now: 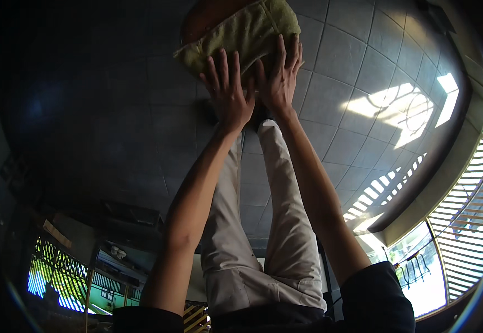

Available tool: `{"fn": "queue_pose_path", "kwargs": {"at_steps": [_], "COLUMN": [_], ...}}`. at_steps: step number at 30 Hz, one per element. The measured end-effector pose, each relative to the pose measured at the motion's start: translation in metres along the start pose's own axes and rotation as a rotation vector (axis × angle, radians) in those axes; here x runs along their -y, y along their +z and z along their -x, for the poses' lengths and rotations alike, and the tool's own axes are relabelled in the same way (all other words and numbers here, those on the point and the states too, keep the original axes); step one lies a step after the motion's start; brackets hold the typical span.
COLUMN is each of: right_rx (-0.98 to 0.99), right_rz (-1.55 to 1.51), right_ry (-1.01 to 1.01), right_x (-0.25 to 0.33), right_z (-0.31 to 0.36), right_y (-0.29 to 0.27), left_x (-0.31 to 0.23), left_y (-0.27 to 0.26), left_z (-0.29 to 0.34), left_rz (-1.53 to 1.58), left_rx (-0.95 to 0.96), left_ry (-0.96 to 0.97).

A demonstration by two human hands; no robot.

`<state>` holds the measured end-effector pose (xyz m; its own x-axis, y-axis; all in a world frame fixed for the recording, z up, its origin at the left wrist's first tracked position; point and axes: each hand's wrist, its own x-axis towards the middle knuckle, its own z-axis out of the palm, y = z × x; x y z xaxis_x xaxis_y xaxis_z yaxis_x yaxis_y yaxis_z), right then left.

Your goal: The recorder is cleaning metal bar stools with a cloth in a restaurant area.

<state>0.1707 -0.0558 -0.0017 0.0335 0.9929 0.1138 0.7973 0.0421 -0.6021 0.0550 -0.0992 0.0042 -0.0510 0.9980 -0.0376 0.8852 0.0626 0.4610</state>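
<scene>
A yellow-green cloth (236, 34) lies bunched over a rounded reddish-brown surface (211, 19) at the top of the view. What that brown thing is, I cannot tell, since the cloth and the picture's edge hide most of it. Both arms reach straight out to the cloth. My left hand (229, 94) rests on its near edge, fingers stretched and spread. Flat against the right part of the cloth lies my right hand (277, 83), its fingers extended too. The two thumbs nearly meet in the middle.
Dark square floor tiles (336, 55) spread around, with bright sunlight patches (397, 108) to the right. My legs in light trousers (286, 183) stand below the hands. Slatted windows (469, 222) line the right side, and a lattice opening (58, 272) shows at lower left.
</scene>
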Motion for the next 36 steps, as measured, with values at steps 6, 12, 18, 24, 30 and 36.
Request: {"fn": "queue_pose_path", "kwargs": {"at_steps": [6, 12, 18, 24, 30, 36], "right_rx": [0.115, -0.177, -0.267, -0.206, -0.132, -0.02], "right_rz": [-0.551, -0.759, -0.917, -0.891, -0.866, -0.955], "right_ry": [0.697, 0.729, 0.617, 0.559, 0.565, 0.567], "right_x": [0.01, -0.029, -0.016, -0.016, 0.006, 0.021], "right_z": [0.062, 0.087, 0.073, 0.06, 0.068, 0.073], "right_y": [-0.023, -0.065, -0.087, -0.118, -0.133, -0.206], "left_x": [-0.032, -0.026, 0.031, 0.002, 0.011, -0.058], "left_y": [-0.009, -0.03, -0.01, -0.028, -0.02, -0.077], "left_z": [0.053, -0.036, -0.215, -0.221, -0.143, 0.02], "left_rz": [0.204, 0.307, 0.242, 0.267, 0.377, 0.349], "left_rx": [-0.004, -0.189, 0.16, 0.899, 1.05, 0.668], "left_ry": [0.07, 0.172, -0.229, -0.158, -0.294, -0.242]}}
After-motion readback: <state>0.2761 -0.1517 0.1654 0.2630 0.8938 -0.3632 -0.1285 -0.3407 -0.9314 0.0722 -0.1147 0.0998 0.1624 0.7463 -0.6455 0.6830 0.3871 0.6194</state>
